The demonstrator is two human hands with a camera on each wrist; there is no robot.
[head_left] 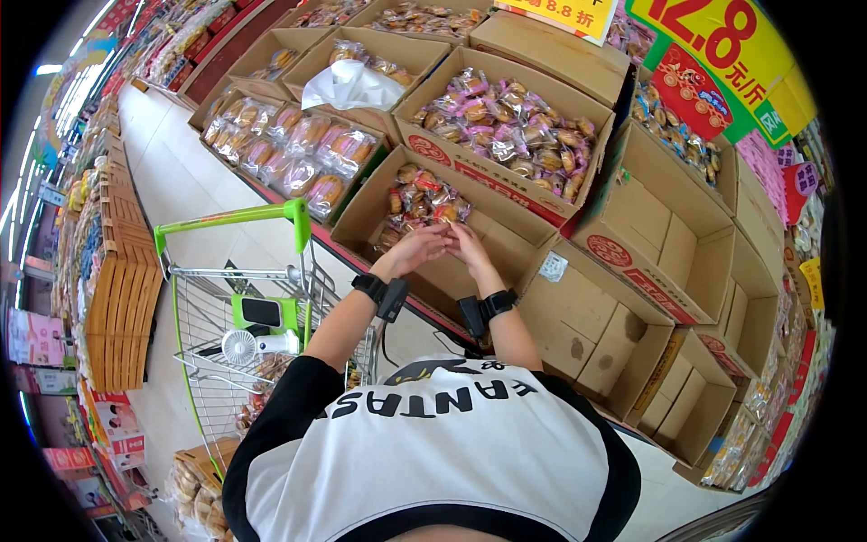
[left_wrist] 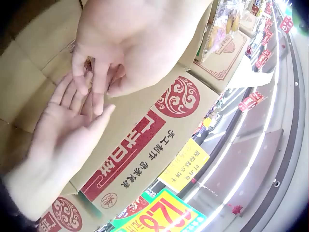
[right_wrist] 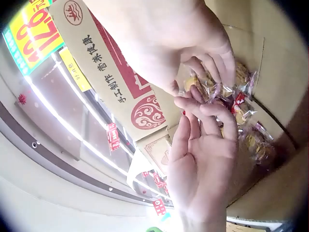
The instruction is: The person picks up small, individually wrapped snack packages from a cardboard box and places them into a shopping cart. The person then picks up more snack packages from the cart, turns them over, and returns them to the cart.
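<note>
My left hand and right hand meet at the fingertips above a carton. Bent loosely, the fingers of the left hand overlap those of the right hand in the left wrist view. From the right wrist, the left hand shows its palm, and the right hand reaches over from above. No item shows in either palm. Wrapped cookies in clear packets, some with red on them, lie at the carton's far left end, just beyond the hands.
A shopping cart with a green handle stands at the left, carrying a phone and a small white fan. Cartons of wrapped pastries rise behind, and a bare-bottomed carton sits at the right. Price signs hang above.
</note>
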